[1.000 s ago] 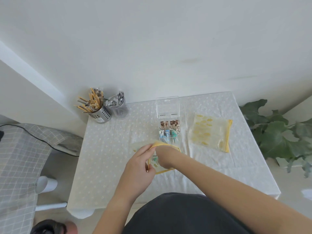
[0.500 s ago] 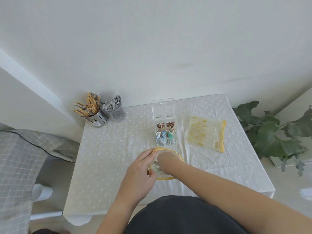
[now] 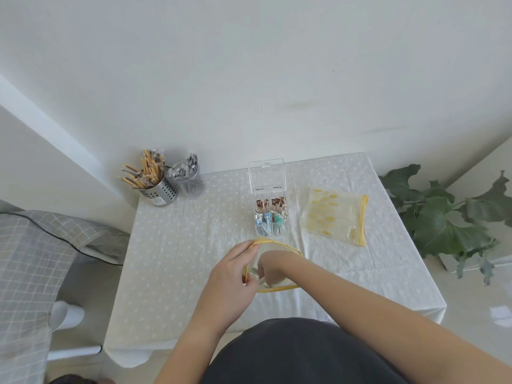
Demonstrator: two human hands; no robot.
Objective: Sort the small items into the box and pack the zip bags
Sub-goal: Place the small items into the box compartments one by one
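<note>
A clear zip bag with a yellow rim (image 3: 288, 246) is held open near the table's front middle. My left hand (image 3: 231, 275) pinches its left rim. My right hand (image 3: 273, 266) reaches down inside the bag; whether it grips anything there cannot be told. Small metal pieces (image 3: 255, 271) show inside the bag by my fingers. Just behind stands a clear compartment box (image 3: 271, 217) with its lid up, holding brown, blue and green small items. A second zip bag (image 3: 335, 218), yellow-patterned, lies flat to the box's right.
A perforated steel cup of wooden sticks (image 3: 151, 180) and a clear cup of wrapped items (image 3: 188, 180) stand at the back left. The white dotted tablecloth (image 3: 177, 245) covers the table. A leafy plant (image 3: 443, 217) is past the right edge, a checked bed (image 3: 25, 259) to the left.
My right hand has gone deeper into the open bag while my left hand keeps hold of the rim. The view has shifted slightly.
</note>
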